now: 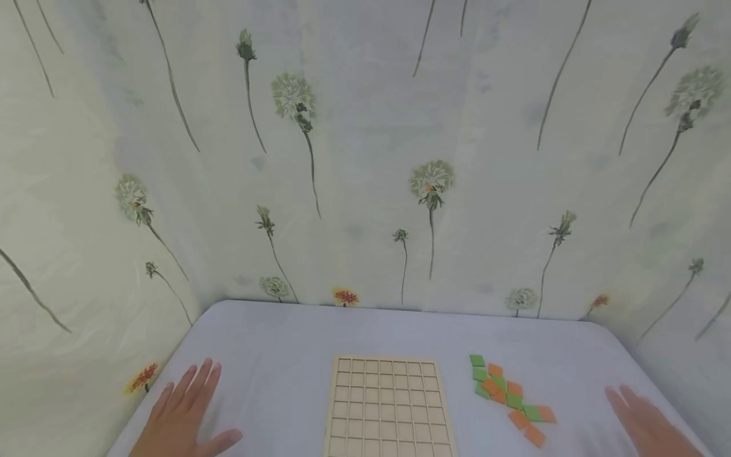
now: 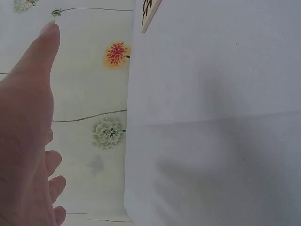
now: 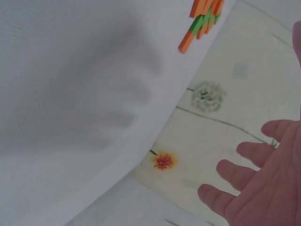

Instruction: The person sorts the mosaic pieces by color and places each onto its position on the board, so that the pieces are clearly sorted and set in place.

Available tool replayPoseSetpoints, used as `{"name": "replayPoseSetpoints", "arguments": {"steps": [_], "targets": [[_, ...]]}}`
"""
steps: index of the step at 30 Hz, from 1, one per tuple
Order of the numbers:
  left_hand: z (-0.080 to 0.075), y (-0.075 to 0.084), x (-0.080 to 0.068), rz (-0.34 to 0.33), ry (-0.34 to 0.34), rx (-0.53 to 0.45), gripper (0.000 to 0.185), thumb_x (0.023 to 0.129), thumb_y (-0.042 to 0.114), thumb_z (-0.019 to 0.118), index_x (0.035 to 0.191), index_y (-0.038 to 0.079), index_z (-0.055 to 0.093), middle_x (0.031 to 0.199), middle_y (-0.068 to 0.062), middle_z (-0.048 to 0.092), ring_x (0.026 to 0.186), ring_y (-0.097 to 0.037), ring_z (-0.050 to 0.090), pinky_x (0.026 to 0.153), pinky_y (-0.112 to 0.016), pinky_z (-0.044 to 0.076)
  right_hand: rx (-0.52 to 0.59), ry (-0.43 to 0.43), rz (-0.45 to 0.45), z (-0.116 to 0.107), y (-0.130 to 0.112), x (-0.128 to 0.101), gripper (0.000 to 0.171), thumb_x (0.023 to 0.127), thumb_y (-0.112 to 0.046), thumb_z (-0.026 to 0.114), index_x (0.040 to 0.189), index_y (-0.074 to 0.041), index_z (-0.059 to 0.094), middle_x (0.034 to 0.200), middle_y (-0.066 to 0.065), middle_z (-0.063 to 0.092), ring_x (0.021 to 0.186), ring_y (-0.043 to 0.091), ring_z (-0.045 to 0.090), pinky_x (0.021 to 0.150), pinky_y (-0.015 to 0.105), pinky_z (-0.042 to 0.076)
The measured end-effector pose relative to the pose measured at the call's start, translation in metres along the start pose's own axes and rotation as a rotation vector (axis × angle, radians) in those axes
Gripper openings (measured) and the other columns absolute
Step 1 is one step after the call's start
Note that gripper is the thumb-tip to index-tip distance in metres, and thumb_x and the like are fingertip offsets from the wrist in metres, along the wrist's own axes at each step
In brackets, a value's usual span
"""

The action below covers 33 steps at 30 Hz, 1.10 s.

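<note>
My left hand [image 1: 181, 416] is spread over the left side of the white table, fingers straight and thumb out, holding nothing. On the far right my right hand [image 1: 648, 419] hovers with its fingers extended and nothing in them; it looks slightly blurred. Between the hands lies a pale wooden grid board [image 1: 379, 406] with square cells, its near edge cut off by the frame. To the board's right, several green and orange square tiles [image 1: 498, 388] lie in a loose slanting line, some overlapping. The right hand is nearest to these tiles. In the left wrist view only a corner of the board [image 2: 149, 16] shows.
The white tabletop [image 1: 274, 343] has rounded far corners. Behind it and along both sides hangs pale cloth or paper [image 1: 365, 158] printed with dandelions. Each hand casts a soft shadow on the table in its wrist view.
</note>
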<state>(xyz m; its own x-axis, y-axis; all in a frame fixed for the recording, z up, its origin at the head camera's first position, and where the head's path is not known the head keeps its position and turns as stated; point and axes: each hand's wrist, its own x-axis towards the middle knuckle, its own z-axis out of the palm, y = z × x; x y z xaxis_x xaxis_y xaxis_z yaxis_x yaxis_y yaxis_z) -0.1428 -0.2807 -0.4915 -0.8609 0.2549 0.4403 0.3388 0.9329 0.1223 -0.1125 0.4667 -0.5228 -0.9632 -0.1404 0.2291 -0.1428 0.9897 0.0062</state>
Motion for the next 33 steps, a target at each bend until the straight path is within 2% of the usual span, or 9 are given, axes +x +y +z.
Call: {"name": "replayPoseSetpoints", "arguments": {"steps": [3, 7, 11, 13, 15, 18, 22, 27, 33], "targets": [[0.002, 0.001, 0.002, 0.030, 0.012, -0.018, 0.108, 0.082, 0.064, 0.079, 0.165, 0.018, 0.029, 0.158, -0.014, 0.047, 0.144, -0.036, 0.038, 0.128, -0.037, -0.008, 0.027, 0.024, -0.038, -0.001, 0.002, 0.002, 0.128, 0.087, -0.058, 0.078, 0.166, -0.003, -0.006, 0.167, 0.037, 0.003, 0.144, 0.006, -0.035, 0.107, 0.017, -0.027], [0.004, 0.004, 0.006, 0.053, -0.014, -0.046, 0.104, 0.081, 0.064, 0.080, 0.161, 0.014, 0.037, 0.156, -0.014, 0.049, 0.140, -0.041, 0.043, 0.121, -0.062, 0.023, 0.089, -0.032, -0.011, -0.002, -0.002, 0.005, 0.120, 0.091, -0.058, 0.074, 0.165, 0.004, 0.003, 0.159, 0.044, 0.019, 0.153, 0.042, -0.025, 0.106, 0.018, -0.029], [0.008, 0.010, 0.010, 0.073, -0.032, -0.053, 0.100, 0.080, 0.067, 0.078, 0.156, 0.011, 0.045, 0.155, -0.013, 0.052, 0.137, -0.042, 0.048, 0.103, -0.066, 0.040, 0.161, -0.010, 0.095, -0.004, -0.019, 0.002, 0.112, 0.092, -0.066, 0.069, 0.164, 0.004, 0.019, 0.155, 0.040, 0.032, 0.149, 0.061, 0.012, 0.108, 0.021, -0.029], [0.011, 0.013, 0.012, 0.090, -0.029, -0.054, 0.099, 0.080, 0.068, 0.078, 0.154, 0.010, 0.048, 0.154, -0.013, 0.054, 0.137, -0.042, 0.050, 0.103, -0.065, 0.041, 0.217, -0.017, 0.168, -0.007, -0.030, -0.003, 0.113, 0.090, -0.073, 0.066, 0.166, -0.005, 0.019, 0.159, 0.034, 0.031, 0.148, 0.058, 0.018, 0.117, 0.040, -0.028], [0.014, 0.016, 0.012, 0.098, -0.034, -0.070, 0.097, 0.080, 0.067, 0.078, 0.153, 0.009, 0.050, 0.153, -0.012, 0.055, 0.136, -0.041, 0.051, 0.103, -0.064, 0.041, 0.273, -0.072, 0.229, -0.012, -0.037, -0.004, 0.112, 0.088, -0.078, 0.063, 0.168, -0.012, 0.020, 0.162, 0.030, 0.029, 0.144, 0.058, 0.025, 0.124, 0.064, -0.008], [0.016, 0.023, 0.012, 0.089, -0.067, -0.111, 0.096, 0.081, 0.067, 0.079, 0.153, 0.009, 0.052, 0.152, -0.011, 0.057, 0.135, -0.039, 0.054, 0.104, -0.064, 0.043, 0.296, -0.210, 0.296, -0.020, -0.042, 0.000, 0.111, 0.086, -0.085, 0.055, 0.168, -0.018, 0.022, 0.164, 0.027, 0.027, 0.141, 0.057, 0.031, 0.104, 0.081, 0.031], [0.016, 0.034, 0.012, 0.033, -0.153, -0.183, 0.101, 0.079, 0.072, 0.077, 0.154, 0.009, 0.051, 0.147, -0.007, 0.061, 0.130, -0.032, 0.060, 0.101, -0.057, 0.051, 0.275, -0.308, 0.295, -0.025, -0.040, 0.010, 0.107, 0.084, -0.088, 0.053, 0.159, -0.013, 0.041, 0.156, 0.027, 0.041, 0.133, 0.055, 0.043, 0.092, 0.075, 0.046], [0.016, 0.047, 0.013, -0.021, -0.248, -0.248, 0.101, 0.080, 0.077, 0.074, 0.153, 0.012, 0.052, 0.144, -0.003, 0.062, 0.126, -0.028, 0.062, 0.098, -0.053, 0.055, 0.298, -0.404, 0.291, -0.030, -0.040, 0.022, 0.104, 0.084, -0.087, 0.055, 0.151, -0.007, 0.052, 0.148, 0.027, 0.051, 0.129, 0.054, 0.049, 0.093, 0.070, 0.050], [0.030, 0.055, 0.013, 0.047, -0.165, -0.242, 0.093, 0.080, 0.072, 0.076, 0.152, 0.016, 0.055, 0.144, 0.003, 0.062, 0.127, -0.021, 0.061, 0.097, -0.048, 0.056, 0.344, -0.474, 0.325, -0.036, -0.050, 0.031, 0.104, 0.083, -0.086, 0.057, 0.149, -0.006, 0.054, 0.147, 0.027, 0.052, 0.130, 0.053, 0.049, 0.096, 0.070, 0.049]]}}
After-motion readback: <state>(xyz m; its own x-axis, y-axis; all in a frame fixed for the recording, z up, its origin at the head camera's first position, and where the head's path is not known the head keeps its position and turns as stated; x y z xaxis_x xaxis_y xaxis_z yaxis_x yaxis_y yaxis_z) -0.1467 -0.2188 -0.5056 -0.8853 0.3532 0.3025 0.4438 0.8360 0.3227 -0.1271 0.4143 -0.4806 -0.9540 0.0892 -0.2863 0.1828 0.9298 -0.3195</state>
